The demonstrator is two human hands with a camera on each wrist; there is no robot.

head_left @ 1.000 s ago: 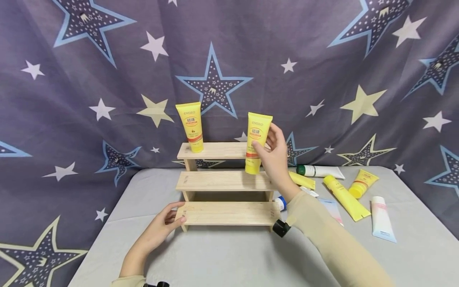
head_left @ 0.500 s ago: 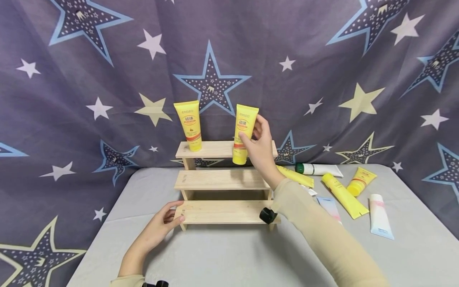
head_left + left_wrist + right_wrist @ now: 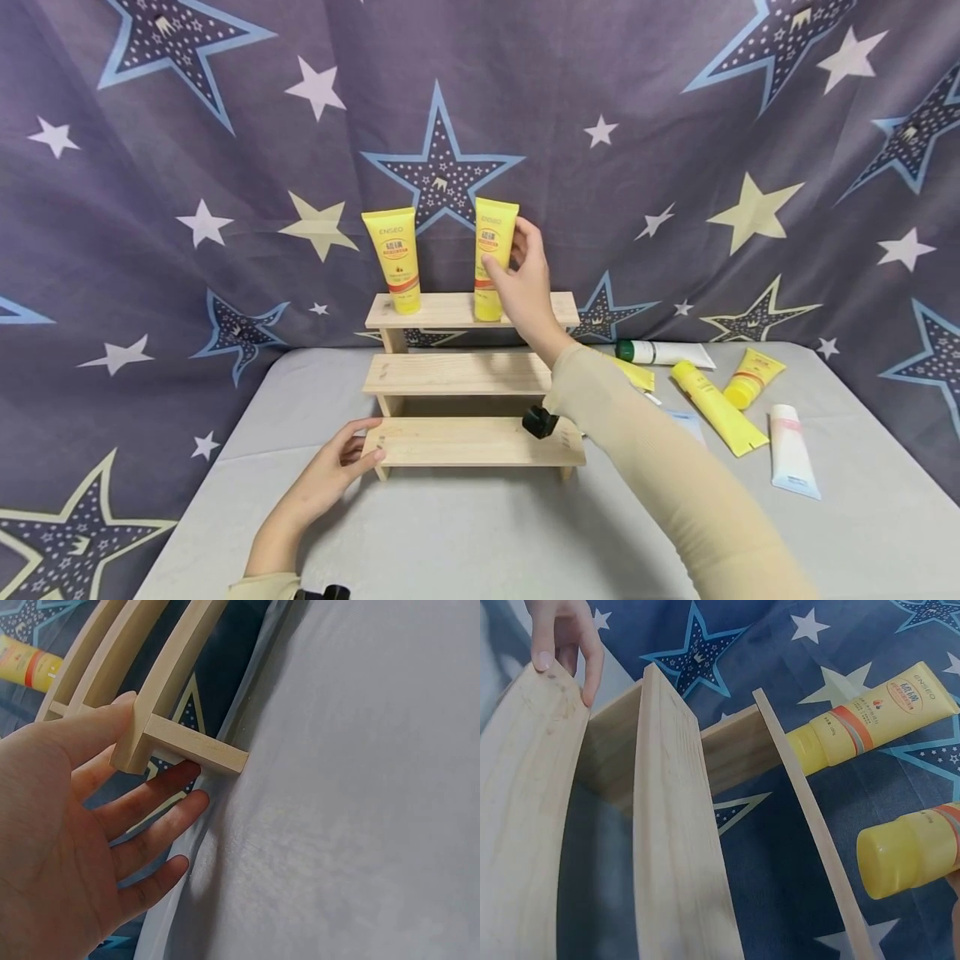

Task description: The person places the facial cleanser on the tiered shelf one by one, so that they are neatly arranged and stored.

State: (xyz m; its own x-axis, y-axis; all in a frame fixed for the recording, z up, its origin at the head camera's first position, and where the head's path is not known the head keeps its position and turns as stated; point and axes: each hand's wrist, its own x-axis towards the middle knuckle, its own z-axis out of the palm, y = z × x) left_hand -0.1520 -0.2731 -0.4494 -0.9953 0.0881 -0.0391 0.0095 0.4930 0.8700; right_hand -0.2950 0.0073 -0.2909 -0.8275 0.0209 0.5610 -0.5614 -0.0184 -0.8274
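Observation:
A three-tier wooden stand (image 3: 442, 375) is on the grey-covered table. My left hand (image 3: 322, 483) holds the left end of its lowest board; in the left wrist view the thumb lies on the board and the other fingers spread below. My right hand (image 3: 531, 292) pinches a yellow squeeze tube (image 3: 493, 237) upright, cap down, over the right half of the top board. In the right wrist view the tube's cap (image 3: 885, 859) appears slightly apart from the top board (image 3: 810, 802). Another yellow tube (image 3: 395, 258) stands on its cap at the top board's left end.
Right of the stand lie several tubes: a white tube with green cap (image 3: 667, 353), a long yellow tube (image 3: 720, 408), a short yellow tube (image 3: 754, 377) and a white-pink tube (image 3: 793, 450). Others are partly behind my right arm. A star-patterned curtain (image 3: 637, 167) hangs behind.
My right hand has carried the yellow tube left and upward, from in front of the stand's right side to over the top board. The left hand stays at the lowest board.

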